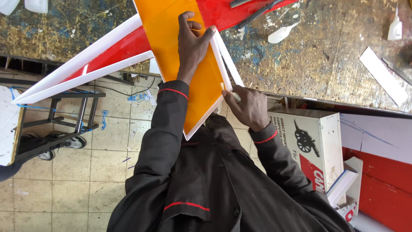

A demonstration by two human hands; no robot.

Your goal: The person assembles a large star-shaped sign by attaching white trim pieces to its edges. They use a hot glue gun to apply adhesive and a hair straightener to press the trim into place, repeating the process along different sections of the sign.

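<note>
Head view: left hand (193, 43) is pressing flat, fingers spread, on the orange pointed acrylic panel (171, 25), which is overhanging the paint-stained counter (309, 56) edge toward the person's chest. Right hand (249, 105) is pinching the white plastic edging strip (222, 60) against the panel's right side. Risk: strip is looking bowed away higher up, so it could spring off; the unsupported tip could tilt if pressure eases.

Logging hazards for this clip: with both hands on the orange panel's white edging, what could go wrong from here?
1. The orange panel juts past the workbench edge toward the body; if the left hand lifts, it could tip or slide.
2. The right hand pinches a white edge strip that looks thin and may flex or spring away.
</note>
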